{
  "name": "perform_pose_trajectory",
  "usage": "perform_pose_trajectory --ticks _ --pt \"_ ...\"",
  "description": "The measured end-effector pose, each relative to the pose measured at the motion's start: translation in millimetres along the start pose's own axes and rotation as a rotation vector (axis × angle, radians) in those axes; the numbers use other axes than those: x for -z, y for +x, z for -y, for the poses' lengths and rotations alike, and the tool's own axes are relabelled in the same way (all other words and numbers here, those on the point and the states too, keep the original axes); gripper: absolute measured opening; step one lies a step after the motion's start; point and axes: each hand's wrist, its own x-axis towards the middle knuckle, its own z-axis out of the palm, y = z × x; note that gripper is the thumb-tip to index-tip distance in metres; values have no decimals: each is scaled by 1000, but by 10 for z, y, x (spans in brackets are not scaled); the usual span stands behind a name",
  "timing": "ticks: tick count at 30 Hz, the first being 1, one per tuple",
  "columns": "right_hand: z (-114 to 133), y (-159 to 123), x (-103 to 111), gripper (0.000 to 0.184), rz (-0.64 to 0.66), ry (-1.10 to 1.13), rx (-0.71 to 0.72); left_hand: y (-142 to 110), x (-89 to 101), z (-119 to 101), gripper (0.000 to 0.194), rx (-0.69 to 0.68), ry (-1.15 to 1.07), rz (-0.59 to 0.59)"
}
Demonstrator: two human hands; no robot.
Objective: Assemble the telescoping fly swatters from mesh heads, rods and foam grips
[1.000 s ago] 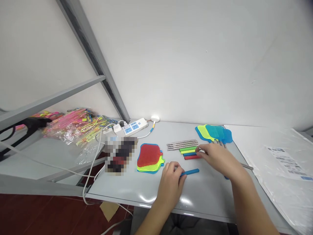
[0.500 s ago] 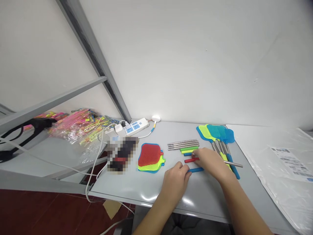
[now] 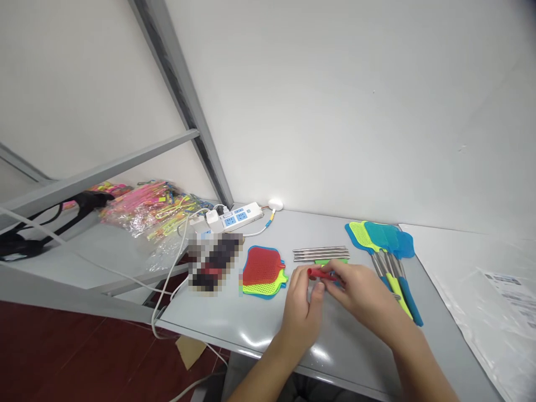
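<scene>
A short red handle tube (image 3: 320, 273), its open end turned to the left, is pinched in my right hand (image 3: 355, 287). My left hand (image 3: 304, 301) curls around the tube's left end, thumb in front and fingers behind. A metal rod end shows just beyond my right wrist, among the assembled fly swatters (image 3: 391, 268). Behind my hands lie several metal rods (image 3: 320, 251) and a green handle tube (image 3: 329, 261), partly hidden by my right hand. The blue handle tube is out of sight. Left of my left hand sit red, yellow-green and blue swatter heads (image 3: 263, 268), stacked.
A white power strip (image 3: 240, 218) with plugs and cables stands at the back left. Beside it is a blurred-out item (image 3: 215, 262). A white plastic package (image 3: 473, 279) covers the right side. Bagged colourful items (image 3: 146, 206) lie on the left-hand shelf.
My right hand has picked up the red handle tube from the row and brought it left to my left hand. The blue tube my left hand held has gone from view. The camera has shifted slightly.
</scene>
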Motion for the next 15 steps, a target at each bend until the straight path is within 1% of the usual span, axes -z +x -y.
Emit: perform_pose_trajectory --ticks 2,5,7,9,11,13,15 --pt "164 -31 -57 14 56 41 118 -83 41 5 27 63 -104 -102" --pt "334 -15 -141 20 110 93 250 -215 165 88 29 129 -161 -268" --pt "380 29 -159 17 124 116 251 -296 266 160 29 157 -187 -339" --pt "399 75 -139 19 80 200 221 -358 345 215 29 196 -223 -361" --pt "432 103 -93 23 -67 401 213 -391 378 239 28 237 -214 -313" --pt "509 111 -41 31 -258 742 259 -393 372 235 25 250 -124 -189" --pt "623 113 -2 41 -393 1110 322 -377 347 219 22 230 -7 -58"
